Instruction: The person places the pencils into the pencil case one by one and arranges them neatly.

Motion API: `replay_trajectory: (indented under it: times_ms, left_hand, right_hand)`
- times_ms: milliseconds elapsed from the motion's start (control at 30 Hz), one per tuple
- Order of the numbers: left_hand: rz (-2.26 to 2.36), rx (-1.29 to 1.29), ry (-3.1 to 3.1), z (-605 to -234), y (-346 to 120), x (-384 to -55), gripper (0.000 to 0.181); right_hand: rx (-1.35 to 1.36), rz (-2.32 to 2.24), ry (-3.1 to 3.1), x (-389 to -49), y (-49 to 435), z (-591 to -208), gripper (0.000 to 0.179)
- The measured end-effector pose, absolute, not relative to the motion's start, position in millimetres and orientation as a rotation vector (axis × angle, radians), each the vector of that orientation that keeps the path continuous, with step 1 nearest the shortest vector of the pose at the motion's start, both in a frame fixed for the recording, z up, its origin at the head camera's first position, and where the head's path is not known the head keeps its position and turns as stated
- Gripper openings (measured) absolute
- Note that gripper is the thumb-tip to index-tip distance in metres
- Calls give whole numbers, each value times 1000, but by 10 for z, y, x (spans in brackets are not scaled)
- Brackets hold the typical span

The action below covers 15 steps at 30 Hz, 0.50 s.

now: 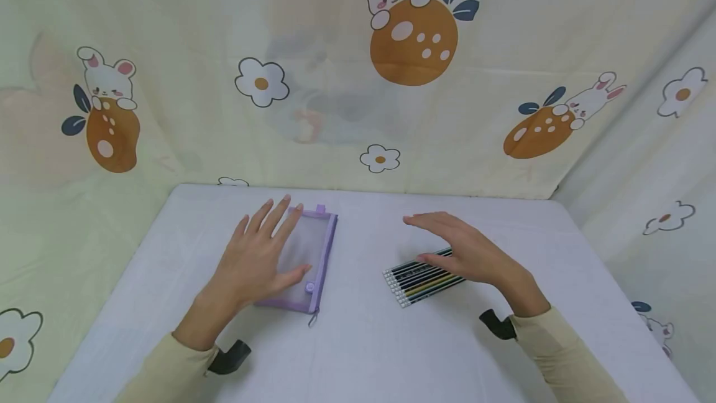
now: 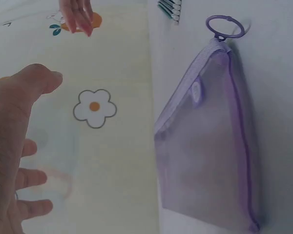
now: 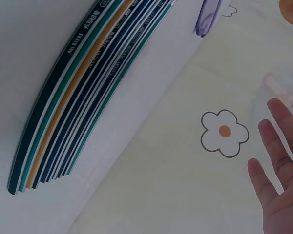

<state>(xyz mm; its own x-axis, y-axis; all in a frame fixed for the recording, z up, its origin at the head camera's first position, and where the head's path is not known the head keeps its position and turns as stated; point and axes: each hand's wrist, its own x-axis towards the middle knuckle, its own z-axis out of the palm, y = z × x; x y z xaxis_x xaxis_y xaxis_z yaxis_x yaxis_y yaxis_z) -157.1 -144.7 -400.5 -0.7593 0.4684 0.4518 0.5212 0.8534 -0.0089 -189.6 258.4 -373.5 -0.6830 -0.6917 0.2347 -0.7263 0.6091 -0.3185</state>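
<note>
A purple mesh zip pouch (image 1: 299,244) lies flat on the left part of the table, its zipper along the right side and a ring at the near corner (image 2: 224,27). My left hand (image 1: 254,260) hovers over its left part with fingers spread, holding nothing. Right of the middle, a row of pencils (image 1: 419,278) lies side by side, dark green and blue with one yellow, white tips toward the left. Over their right ends is my right hand (image 1: 467,250), fingers extended, nothing in it. The right wrist view shows the pencils (image 3: 78,97) apart from that hand.
A white cloth covers the table (image 1: 358,347). Behind it hangs a pale curtain (image 1: 324,30) printed with rabbits, oranges and flowers, and another curtain (image 1: 643,160) falls along the right side. Dark wrist camera mounts (image 1: 229,358) stick out from both sleeves.
</note>
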Motion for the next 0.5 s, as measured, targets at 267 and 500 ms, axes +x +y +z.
replay_trajectory:
  times_ms: [267, 500]
  left_hand:
    - [-202, -710, -2630, -4111, -1385, -1615, 94]
    - [-216, -707, -2684, -4216, -1359, -1665, 92]
  right_hand:
    - [1174, 667, -2796, -1948, 2641, -3797, 64]
    - [1145, 736, -2852, -1989, 2677, -3828, 62]
